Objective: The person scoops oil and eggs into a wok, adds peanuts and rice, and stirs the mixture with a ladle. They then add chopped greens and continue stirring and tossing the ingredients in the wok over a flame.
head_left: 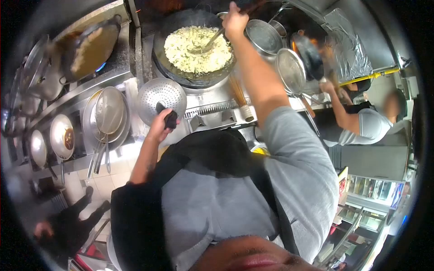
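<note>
Kitchen range, seen from above, with items listed by size. Steel worktop (212, 97): runs across the middle of the frame and carries the burners. Main wok (159, 54): dark and round, at upper centre, straight ahead of the person's chest. Rice (194, 52): a pale yellow-white mass that fills the wok bowl. Second wok (90, 47): upper left, tilted, well apart from both hands. Stacked pans (108, 113): centre left, just beside the strainer. Strainer (160, 99): a perforated steel bowl below and left of the main wok, near its rim; I cannot tell whether they touch. Its black handle (171, 118) points down the frame toward the person. Ladle (212, 41): its long axis slants from upper right to lower left, with the bowl end buried in the rice. Right hand (235, 20): at top centre, arm fully stretched, grip closed round the ladle's upper end; the rice lies down and left of this grip. Left hand (163, 124): centre frame, grip closed round the black handle, with the strainer bowl directly above it. The right hand is the nearer one to the rice. A co-worker (361, 124) at right tends a flaming pan (309, 54), apart from both hands.
</note>
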